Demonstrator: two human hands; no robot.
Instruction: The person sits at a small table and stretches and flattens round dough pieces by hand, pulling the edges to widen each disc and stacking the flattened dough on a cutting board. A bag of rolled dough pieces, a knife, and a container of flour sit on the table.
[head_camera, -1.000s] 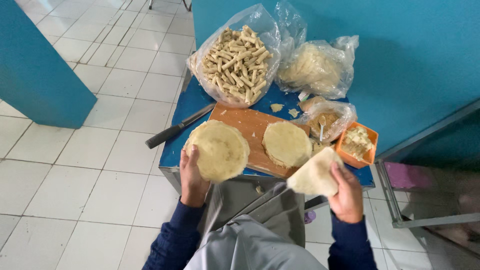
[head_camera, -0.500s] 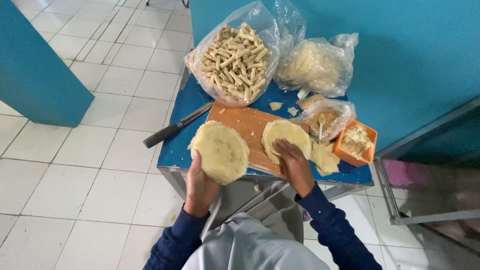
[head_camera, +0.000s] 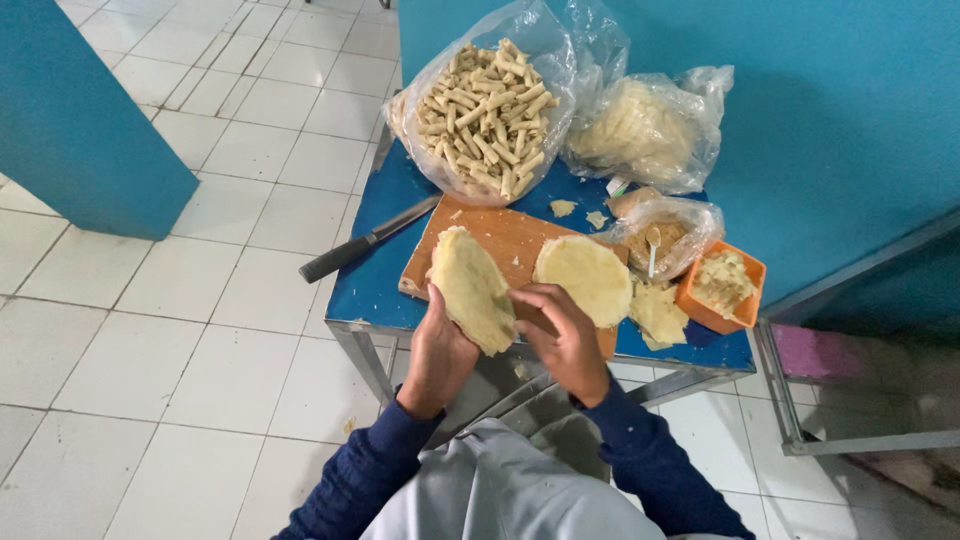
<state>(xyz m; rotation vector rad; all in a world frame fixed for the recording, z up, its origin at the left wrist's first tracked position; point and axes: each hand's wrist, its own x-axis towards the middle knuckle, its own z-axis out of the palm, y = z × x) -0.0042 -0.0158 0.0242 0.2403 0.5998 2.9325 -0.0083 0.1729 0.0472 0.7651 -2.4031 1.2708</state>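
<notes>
Above the brown wooden cutting board (head_camera: 500, 240), both hands, left hand (head_camera: 440, 355) and right hand (head_camera: 565, 335), are gripping one pale round dough sheet (head_camera: 472, 290), unrolled, another round sheet (head_camera: 583, 278) waiting.

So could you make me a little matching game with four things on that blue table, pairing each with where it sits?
Things:
1. knife
2. orange tub
3. bag of sticks
4. lifted wrapper

Places:
A. at the table's back, behind the board
B. held between both hands, left hand and right hand
C. right edge of the table
D. left of the board, handle past the table's edge

Pairs: 1-D, 2-C, 3-A, 4-B
</notes>
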